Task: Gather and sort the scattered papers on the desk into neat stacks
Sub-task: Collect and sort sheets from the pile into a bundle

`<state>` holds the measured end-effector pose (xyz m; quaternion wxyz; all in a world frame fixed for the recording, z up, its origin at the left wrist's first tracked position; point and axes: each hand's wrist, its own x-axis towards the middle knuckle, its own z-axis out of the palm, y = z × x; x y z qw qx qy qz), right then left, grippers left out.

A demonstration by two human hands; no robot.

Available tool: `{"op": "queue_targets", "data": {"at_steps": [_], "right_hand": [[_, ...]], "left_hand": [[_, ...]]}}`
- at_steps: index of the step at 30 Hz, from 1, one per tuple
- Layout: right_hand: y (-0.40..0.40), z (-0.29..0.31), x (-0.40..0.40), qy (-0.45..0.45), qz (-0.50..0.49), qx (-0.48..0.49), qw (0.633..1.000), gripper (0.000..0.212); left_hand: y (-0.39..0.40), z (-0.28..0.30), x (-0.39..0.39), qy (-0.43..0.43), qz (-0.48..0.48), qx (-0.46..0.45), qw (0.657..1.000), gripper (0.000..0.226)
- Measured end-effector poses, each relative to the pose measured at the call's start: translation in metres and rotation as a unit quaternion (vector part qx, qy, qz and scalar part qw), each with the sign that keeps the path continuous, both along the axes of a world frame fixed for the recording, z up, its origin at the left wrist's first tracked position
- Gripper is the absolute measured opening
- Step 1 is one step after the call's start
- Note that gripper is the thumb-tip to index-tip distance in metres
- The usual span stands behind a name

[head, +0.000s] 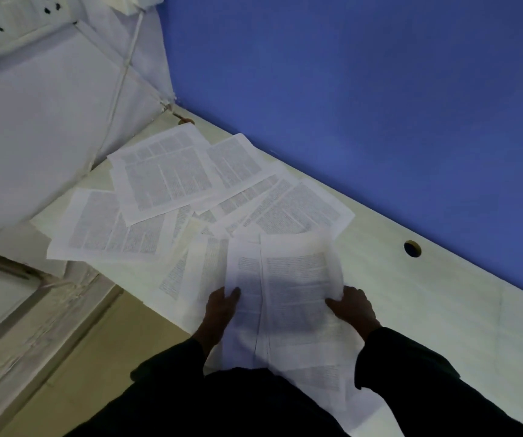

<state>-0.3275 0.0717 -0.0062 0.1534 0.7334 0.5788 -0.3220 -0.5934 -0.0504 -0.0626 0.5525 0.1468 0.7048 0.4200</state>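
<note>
This looks like an office or study corner: a pale bench (pixel 427 310) with a round cable hole (pixel 412 248) cut through it runs along a blue partition wall (pixel 364 105). Printed sheets (pixel 165 181) of dense columned text lie fanned over the bench left of that hole. Farther left of the hole, what seems a white socket panel (pixel 14 23) hangs on the white wall.

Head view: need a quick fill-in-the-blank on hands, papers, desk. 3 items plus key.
1. The left hand and right hand together grip a bundle of white printed paper sheets by its two ____.
2. The partition behind the pale desk is coloured ____.
3. The round cable hole lies to the ____ of the scattered printed sheets.

Missing words: sides; blue; right
</note>
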Motion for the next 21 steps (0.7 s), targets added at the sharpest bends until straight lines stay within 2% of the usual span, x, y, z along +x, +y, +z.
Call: {"op": "queue_targets", "data": {"at_steps": [3,4,6,8,10,11,13,15,17,19,21], "right_hand": [[-0.001,0.001,0.019,0.096,-0.071,0.009,0.993,0.040],[-0.001,-0.001,0.023,0.120,-0.094,0.007,0.988,0.040],[-0.002,-0.004,0.031,0.137,-0.099,0.006,0.986,0.059],[-0.007,-0.004,0.037,0.050,-0.065,-0.014,0.996,0.080],[-0.015,-0.001,0.047,-0.024,-0.036,-0.037,0.998,0.087],[-0.018,0.000,0.051,-0.009,-0.041,-0.040,0.998,0.090],[-0.027,-0.005,0.058,0.074,-0.091,-0.056,0.991,0.096],[-0.035,-0.012,0.064,0.136,-0.143,-0.055,0.979,0.104],[-0.038,-0.013,0.066,0.175,-0.173,-0.030,0.969,0.100],[-0.038,-0.016,0.073,0.222,-0.174,-0.026,0.959,0.086],[-0.040,-0.018,0.080,0.266,-0.176,-0.015,0.948,0.051]], "left_hand": [[0.003,0.004,0.020,-0.022,-0.040,0.030,0.998,0.022],[0.004,0.003,0.024,-0.026,-0.061,0.031,0.997,0.029],[0.010,0.002,0.031,-0.018,-0.103,0.022,0.994,0.042],[0.015,0.000,0.038,-0.010,-0.121,0.013,0.992,0.052],[0.018,-0.001,0.045,0.003,-0.125,0.012,0.992,0.061],[0.018,0.001,0.049,0.010,-0.126,0.016,0.992,0.064],[0.018,0.001,0.059,0.003,-0.130,0.020,0.991,0.067],[0.016,0.003,0.071,-0.022,-0.131,0.026,0.991,0.061],[0.014,0.005,0.082,-0.042,-0.124,0.023,0.991,0.054],[0.012,0.006,0.091,-0.062,-0.122,0.019,0.990,0.054],[0.013,0.007,0.097,-0.074,-0.122,0.019,0.990,0.049]]}}
